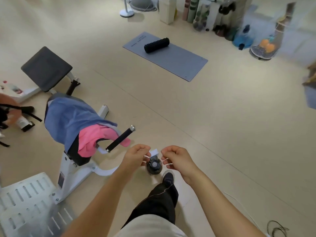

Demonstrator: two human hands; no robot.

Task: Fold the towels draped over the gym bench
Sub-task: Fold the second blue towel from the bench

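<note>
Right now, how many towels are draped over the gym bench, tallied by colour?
Blue towel: 1
Pink towel: 1
Total: 2, both draped on the gym bench; neither the left hand nor the right hand touches them.

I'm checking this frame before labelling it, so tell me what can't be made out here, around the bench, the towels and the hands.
- Bench seat, head view: covered by the blue towel and pink towel.
- Pink towel: partly under the blue one, full extent hidden.
- Left hand and right hand: pinch thin white strands, too small to identify.
- Dark round object below the hands: too small and partly hidden to identify.
- Items along the far wall: blurred.
</note>
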